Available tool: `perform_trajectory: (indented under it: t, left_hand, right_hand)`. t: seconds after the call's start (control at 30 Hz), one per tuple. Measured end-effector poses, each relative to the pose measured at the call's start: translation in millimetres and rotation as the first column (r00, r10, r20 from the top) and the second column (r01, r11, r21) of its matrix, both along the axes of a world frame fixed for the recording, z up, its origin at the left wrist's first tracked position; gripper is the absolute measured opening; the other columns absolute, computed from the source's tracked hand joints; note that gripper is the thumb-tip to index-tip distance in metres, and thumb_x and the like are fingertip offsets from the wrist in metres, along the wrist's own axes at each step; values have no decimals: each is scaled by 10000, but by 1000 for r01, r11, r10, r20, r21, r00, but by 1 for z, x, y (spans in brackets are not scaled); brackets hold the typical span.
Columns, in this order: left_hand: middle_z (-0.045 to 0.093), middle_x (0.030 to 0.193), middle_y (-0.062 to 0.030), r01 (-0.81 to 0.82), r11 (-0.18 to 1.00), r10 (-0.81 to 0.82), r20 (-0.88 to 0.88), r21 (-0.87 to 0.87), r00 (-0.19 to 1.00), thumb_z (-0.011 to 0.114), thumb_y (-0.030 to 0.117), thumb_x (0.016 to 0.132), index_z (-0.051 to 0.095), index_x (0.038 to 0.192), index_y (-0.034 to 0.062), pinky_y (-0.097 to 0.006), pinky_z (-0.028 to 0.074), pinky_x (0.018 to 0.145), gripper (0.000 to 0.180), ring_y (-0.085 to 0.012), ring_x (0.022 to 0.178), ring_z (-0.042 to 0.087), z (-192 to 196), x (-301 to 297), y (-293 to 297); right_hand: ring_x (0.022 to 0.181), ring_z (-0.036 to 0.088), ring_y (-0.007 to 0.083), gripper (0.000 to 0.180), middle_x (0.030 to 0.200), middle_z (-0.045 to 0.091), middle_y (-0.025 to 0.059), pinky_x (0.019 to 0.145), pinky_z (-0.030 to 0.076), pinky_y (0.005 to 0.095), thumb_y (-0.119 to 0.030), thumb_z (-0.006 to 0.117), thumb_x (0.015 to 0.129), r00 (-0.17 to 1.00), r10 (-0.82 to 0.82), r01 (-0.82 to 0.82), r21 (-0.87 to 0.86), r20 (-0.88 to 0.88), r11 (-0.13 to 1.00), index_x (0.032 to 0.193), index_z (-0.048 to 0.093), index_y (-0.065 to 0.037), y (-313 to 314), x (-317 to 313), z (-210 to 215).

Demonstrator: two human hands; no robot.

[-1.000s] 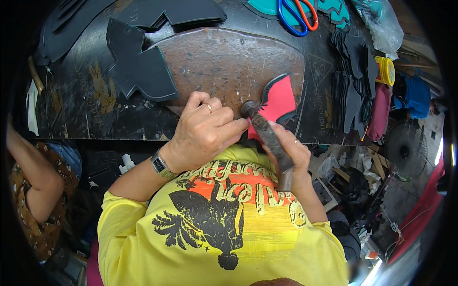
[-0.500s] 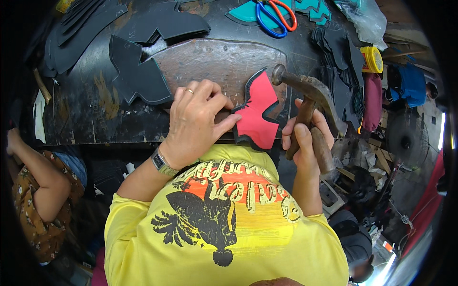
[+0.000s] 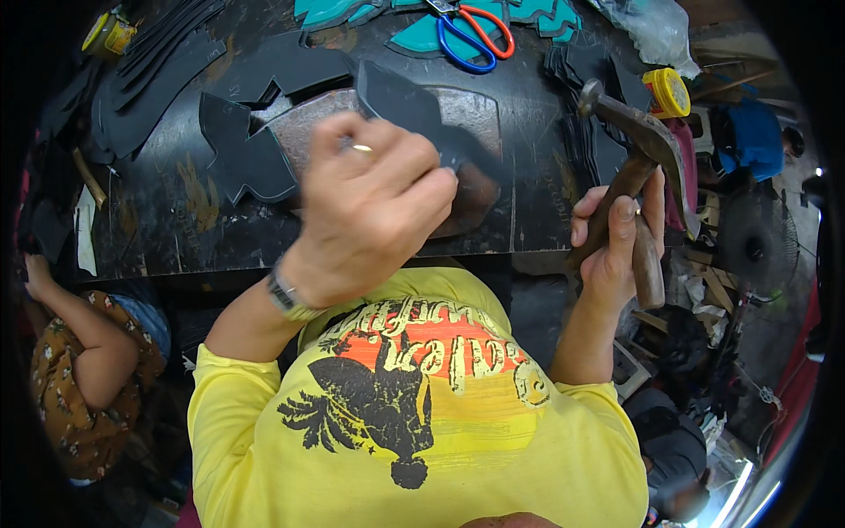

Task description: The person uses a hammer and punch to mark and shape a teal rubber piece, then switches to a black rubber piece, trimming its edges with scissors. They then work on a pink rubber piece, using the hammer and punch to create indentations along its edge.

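Note:
My left hand, with a ring and a wristwatch, is closed in a pinch over the bench. It grips a dark, curvy-edged cut piece, black side up and smeared by motion. Under both lies a worn brown slab, partly covered. Off the bench's front edge, my right hand is wrapped round a hammer, its metal head raised. A second wooden handle sticks out below the same hand; its far end is hidden. Another black cut piece lies left of the slab.
Stacks of black cut pieces fill the far left, with more at right. Scissors with red and blue handles rest by teal pieces. A yellow tub stands far right. Another person's arm is at left.
The cut piece that lay red side up has been lifted and turned, its black side now showing. My left hand has closed on it. My right hand and the hammer moved right.

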State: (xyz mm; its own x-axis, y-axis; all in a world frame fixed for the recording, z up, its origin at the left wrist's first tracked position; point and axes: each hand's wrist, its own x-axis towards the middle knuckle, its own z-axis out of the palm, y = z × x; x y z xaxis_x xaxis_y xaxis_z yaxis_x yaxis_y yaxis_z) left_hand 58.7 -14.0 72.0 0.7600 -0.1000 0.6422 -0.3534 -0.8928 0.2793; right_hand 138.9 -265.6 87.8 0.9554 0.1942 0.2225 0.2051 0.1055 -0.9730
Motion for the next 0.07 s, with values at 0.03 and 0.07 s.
perform_trajectory:
  t: [0.03, 0.07]
  left_hand:
    - [632, 920, -2, 19, 998, -13, -99, 54, 995, 782, 152, 735, 693, 804, 116, -405, 384, 929, 119, -184, 930, 621, -13, 4, -7]
    - [637, 973, -12, 47, 997, -32, -228, 61, 973, 780, 162, 740, 710, 869, 108, -423, 370, 964, 156, -186, 1018, 606, -27, 6, -9]
  right_hand:
    - [590, 589, 162, 654, 872, 678, 169, 538, 487, 265, -164, 668, 1008, 998, 15, -12, -52, 59, 999, 1575, 370, -31, -3, -1, -2]
    - [590, 589, 162, 654, 872, 678, 169, 538, 487, 265, -164, 668, 1008, 994, 48, -37, -112, 101, 993, 1575, 370, -31, -5, -2, -4]
